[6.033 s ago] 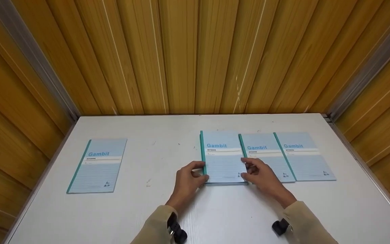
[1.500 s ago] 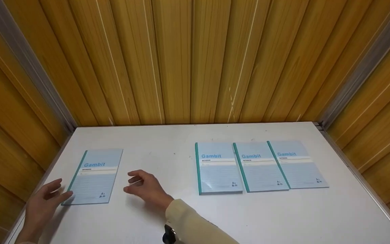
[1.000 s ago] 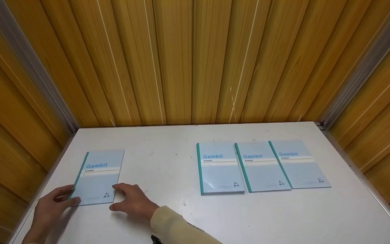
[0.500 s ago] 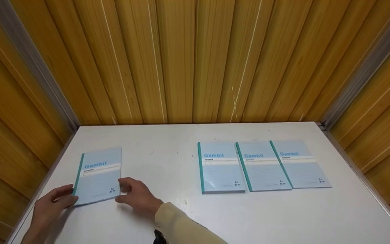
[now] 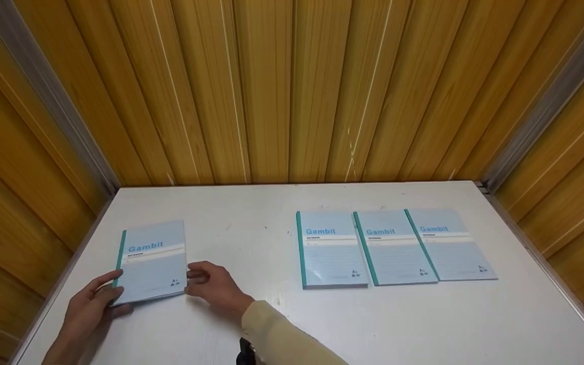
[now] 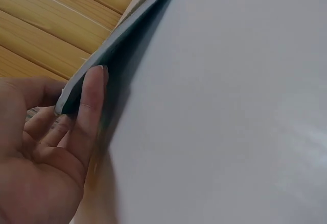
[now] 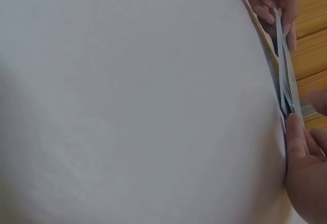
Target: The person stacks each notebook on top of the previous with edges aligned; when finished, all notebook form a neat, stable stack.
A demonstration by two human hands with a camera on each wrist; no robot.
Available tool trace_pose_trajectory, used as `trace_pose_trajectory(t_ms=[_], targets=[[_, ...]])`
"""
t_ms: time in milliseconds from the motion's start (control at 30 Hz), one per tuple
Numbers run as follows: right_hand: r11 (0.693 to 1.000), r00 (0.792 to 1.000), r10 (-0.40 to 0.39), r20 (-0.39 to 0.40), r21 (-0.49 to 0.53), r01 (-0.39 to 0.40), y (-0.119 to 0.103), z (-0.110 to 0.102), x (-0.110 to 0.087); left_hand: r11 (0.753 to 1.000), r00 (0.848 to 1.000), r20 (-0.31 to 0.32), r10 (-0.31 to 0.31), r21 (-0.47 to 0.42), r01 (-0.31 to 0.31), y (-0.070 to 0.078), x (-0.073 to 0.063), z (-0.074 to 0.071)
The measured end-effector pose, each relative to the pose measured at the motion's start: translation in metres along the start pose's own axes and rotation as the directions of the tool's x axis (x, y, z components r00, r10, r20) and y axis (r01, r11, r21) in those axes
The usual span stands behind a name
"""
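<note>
Pale-blue rectangular notebook with green spine (image 5: pixel 152 268): at 9 o'clock on the smooth white table (image 5: pixel 241 243), cover up, near edge raised off the surface.
Left hand (image 5: pixel 89 310): fingers bent nearly closed round the notebook's 8 o'clock corner, gripping it.
Right hand (image 5: pixel 219 290): thumb and curled fingers pinch its edge at 4 o'clock, with little opening.
Three matching notebooks (image 5: pixel 396 266): side by side toward 3 o'clock, spines at their 9 o'clock.
</note>
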State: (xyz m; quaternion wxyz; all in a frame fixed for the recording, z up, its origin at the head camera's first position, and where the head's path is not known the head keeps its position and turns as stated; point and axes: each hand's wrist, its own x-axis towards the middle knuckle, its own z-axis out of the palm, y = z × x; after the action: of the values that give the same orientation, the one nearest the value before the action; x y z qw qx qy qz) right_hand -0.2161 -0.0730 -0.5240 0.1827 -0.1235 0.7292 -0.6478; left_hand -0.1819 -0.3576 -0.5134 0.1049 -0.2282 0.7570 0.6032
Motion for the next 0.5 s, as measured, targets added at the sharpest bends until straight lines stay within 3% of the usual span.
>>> trace_pose_trajectory(t_ms=[200, 300, 400, 500], targets=[[1.000, 1.000, -0.003, -0.029, 0.029, 0.004, -0.002, 0.000, 0.000, 0.995, 1.000, 0.005, -0.030, -0.095, 0.030, 0.002, -0.003, 0.000], [0.998, 1.000, -0.007, -0.020, 0.065, 0.009, -0.004, 0.000, 0.001, 0.993, 1.000, 0.006, -0.007, -0.118, 0.007, 0.002, -0.005, 0.003], [0.996, 1.000, -0.005, -0.017, 0.089, 0.006, -0.004, -0.002, 0.001, 0.996, 0.999, -0.006, 0.033, -0.085, -0.034, 0.001, -0.007, 0.008], [0.994, 0.999, -0.014, -0.035, 0.104, 0.017, -0.002, -0.003, 0.000, 0.996, 0.995, -0.044, 0.086, 0.000, -0.086, -0.001, -0.008, 0.014]])
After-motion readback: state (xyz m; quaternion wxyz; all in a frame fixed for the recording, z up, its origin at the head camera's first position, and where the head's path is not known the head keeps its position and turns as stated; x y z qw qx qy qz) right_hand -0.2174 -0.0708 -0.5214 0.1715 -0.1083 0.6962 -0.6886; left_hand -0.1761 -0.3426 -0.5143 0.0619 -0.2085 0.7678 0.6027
